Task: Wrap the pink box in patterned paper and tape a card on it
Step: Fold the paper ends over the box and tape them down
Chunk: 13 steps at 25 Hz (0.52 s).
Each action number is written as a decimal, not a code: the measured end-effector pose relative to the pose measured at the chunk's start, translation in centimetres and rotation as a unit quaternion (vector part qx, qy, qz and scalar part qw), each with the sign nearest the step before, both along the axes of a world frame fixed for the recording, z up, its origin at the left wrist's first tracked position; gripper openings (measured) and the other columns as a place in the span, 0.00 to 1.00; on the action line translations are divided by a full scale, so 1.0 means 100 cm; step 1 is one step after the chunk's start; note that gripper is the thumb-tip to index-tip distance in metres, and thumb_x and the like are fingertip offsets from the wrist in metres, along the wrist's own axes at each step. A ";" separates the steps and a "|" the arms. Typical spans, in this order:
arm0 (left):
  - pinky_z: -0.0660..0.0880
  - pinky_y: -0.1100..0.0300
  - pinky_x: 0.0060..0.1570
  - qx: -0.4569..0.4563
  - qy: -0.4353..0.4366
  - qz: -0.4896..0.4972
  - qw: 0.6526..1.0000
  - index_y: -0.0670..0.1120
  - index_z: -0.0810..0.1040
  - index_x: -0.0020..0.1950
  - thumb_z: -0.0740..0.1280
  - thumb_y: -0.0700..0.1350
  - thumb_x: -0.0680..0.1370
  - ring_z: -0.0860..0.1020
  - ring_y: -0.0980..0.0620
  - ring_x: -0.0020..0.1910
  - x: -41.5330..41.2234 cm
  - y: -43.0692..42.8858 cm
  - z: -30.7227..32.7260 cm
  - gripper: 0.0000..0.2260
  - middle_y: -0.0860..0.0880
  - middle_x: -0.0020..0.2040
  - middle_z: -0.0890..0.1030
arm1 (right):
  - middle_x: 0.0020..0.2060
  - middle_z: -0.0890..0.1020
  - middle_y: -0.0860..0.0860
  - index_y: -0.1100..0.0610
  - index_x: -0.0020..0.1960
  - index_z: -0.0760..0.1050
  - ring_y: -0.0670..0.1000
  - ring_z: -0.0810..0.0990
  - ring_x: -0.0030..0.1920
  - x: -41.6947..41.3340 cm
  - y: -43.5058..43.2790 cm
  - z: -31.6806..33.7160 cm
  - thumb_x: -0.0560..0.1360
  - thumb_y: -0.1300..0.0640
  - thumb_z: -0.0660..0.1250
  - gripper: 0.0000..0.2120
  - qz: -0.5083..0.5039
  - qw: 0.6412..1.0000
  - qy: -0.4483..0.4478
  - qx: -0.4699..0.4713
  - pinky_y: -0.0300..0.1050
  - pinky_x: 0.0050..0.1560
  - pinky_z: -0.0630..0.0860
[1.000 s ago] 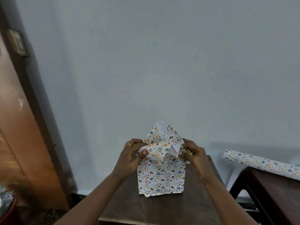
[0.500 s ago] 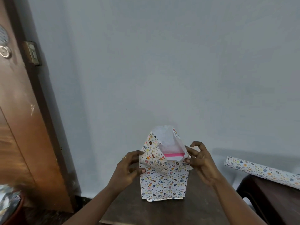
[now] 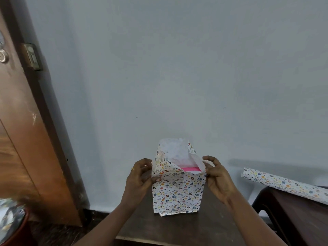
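The pink box [image 3: 190, 169] stands upright on a small dark wooden table [image 3: 177, 229], wrapped in white patterned paper [image 3: 177, 194]. Only a strip of its pink top shows through the open upper end of the paper. The loose top flaps stand up, white side inward. My left hand [image 3: 140, 180] pinches the paper's upper left edge. My right hand [image 3: 215, 176] holds the upper right flap between thumb and fingers. No card or tape is in view.
A roll of the same patterned paper [image 3: 284, 185] lies on a second dark table [image 3: 301, 219] to the right. A wooden door [image 3: 26, 139] stands on the left, a pale wall behind. A blurred round object [image 3: 10, 222] sits at the lower left.
The folded-down top flaps have been let open and now stand up, exposing the pink box top. Both hands moved out to the paper's side edges.
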<state>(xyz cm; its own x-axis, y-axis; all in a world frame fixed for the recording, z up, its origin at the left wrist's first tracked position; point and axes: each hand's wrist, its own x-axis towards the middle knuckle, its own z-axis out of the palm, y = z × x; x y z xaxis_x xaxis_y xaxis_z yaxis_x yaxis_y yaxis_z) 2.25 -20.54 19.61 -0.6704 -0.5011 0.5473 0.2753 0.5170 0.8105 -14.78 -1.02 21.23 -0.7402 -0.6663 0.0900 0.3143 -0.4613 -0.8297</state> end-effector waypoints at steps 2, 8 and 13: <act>0.79 0.65 0.47 0.037 0.002 0.017 0.999 0.54 0.76 0.53 0.77 0.51 0.65 0.79 0.62 0.51 0.002 0.000 -0.006 0.19 0.59 0.51 0.79 | 0.44 0.84 0.58 0.60 0.46 0.72 0.57 0.81 0.44 0.007 -0.002 -0.004 0.71 0.75 0.62 0.12 -0.062 0.998 0.014 -0.025 0.41 0.35 0.80; 0.74 0.72 0.51 0.016 0.001 0.028 0.999 0.70 0.76 0.53 0.70 0.31 0.71 0.77 0.63 0.55 -0.001 0.007 -0.025 0.31 0.67 0.55 0.75 | 0.43 0.85 0.53 0.58 0.40 0.85 0.49 0.84 0.44 0.019 -0.006 -0.024 0.47 0.44 0.83 0.27 -0.086 0.994 0.055 -0.039 0.39 0.42 0.80; 0.73 0.68 0.56 0.007 -0.013 0.037 0.999 0.69 0.76 0.53 0.65 0.56 0.71 0.71 0.61 0.60 -0.011 0.009 -0.033 0.13 0.65 0.58 0.69 | 0.43 0.85 0.50 0.54 0.40 0.85 0.47 0.83 0.46 0.004 0.007 -0.028 0.51 0.50 0.84 0.20 -0.052 0.984 0.158 0.062 0.38 0.40 0.79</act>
<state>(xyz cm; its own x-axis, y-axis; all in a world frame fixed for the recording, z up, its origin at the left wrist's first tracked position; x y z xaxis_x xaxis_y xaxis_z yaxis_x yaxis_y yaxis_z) 1.19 -19.67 16.28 -0.6460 -0.5570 0.5220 0.2154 0.5230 0.8247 -14.39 -0.29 18.41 -0.7528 -0.6088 0.2504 -0.0129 -0.3666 -0.9303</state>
